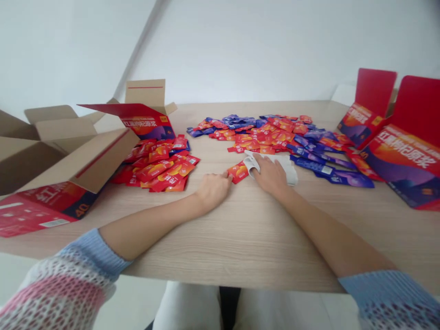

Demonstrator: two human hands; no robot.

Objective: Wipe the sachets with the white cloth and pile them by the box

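Currently | small red-orange foil sachet on pale wooden worktop, 3 o'clock of left hand | left grip narrow, hold unclear | right hand spread flat on white paper | probably light, slick: pinch sealed edge.

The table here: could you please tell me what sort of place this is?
Likely a small packing workstation: wooden table by bare white walls, heaps of loose sachets, open printed cartons alongside.

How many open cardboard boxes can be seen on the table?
4. The near left box lies at the left edge; the back left box stands behind it; the back right box and the near right box are at the right edge. Left flaps may hide another.
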